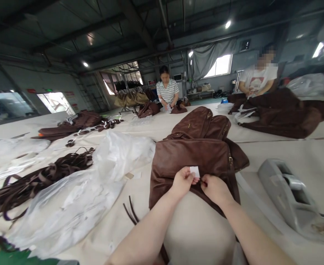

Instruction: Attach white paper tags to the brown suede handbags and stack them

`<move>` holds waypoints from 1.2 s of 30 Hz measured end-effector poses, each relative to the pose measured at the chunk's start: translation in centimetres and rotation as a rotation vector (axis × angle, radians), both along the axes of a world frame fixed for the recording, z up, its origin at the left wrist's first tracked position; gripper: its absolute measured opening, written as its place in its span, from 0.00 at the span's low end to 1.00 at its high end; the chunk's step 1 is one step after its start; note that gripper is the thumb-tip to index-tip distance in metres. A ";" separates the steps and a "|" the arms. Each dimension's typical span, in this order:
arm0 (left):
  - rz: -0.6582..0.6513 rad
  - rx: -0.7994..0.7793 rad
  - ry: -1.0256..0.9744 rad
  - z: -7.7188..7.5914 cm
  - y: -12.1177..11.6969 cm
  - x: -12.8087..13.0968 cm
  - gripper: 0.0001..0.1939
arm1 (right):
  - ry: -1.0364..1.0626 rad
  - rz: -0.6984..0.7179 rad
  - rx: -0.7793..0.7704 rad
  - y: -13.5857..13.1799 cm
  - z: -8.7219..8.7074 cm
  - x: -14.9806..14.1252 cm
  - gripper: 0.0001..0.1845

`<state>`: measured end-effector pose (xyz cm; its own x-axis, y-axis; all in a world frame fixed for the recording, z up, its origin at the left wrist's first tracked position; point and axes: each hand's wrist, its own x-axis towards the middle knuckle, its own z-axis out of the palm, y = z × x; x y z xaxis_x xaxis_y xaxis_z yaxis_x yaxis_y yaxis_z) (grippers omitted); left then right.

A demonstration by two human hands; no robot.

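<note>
A brown leather bag (186,154) lies on the pale table in front of me, with more brown bags (195,123) piled behind it. Over its near edge, my left hand (182,182) pinches a small white square tag (194,171) between thumb and fingers. Close beside it, my right hand (215,188) is closed in a pinch at something thin and dark near the bag's edge. What that is, I cannot make out. A thin dark strap (132,211) lies on the table left of the bag.
A grey tape dispenser (272,184) stands at right. Crumpled clear plastic (76,206) and a heap of brown straps (54,173) spread at left. Across the table, two people (167,90) work by other brown bags (286,117). Another bag pile (79,121) lies far left.
</note>
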<state>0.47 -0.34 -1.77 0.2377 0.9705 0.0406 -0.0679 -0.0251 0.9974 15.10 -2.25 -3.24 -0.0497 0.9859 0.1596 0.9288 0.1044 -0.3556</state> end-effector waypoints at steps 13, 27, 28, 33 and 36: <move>-0.033 -0.069 0.288 -1.8 -0.2 -2.6 0.05 | 0.221 0.123 -0.010 -0.5 0.6 -1.1 0.10; -0.117 -0.135 0.587 -2.9 0.0 -2.6 0.08 | 0.207 0.096 0.074 -0.2 -0.6 -1.3 0.12; -0.117 -0.136 0.578 -2.8 0.0 -2.5 0.08 | 0.160 0.099 0.079 -0.2 -0.6 -1.7 0.12; -0.132 -0.131 0.569 -2.5 0.0 -2.7 0.08 | -0.033 0.069 0.092 -0.4 0.1 -2.6 0.06; -0.151 -0.144 0.567 -2.3 -0.1 -2.9 0.07 | -0.009 0.076 0.090 -0.7 0.4 -2.3 0.02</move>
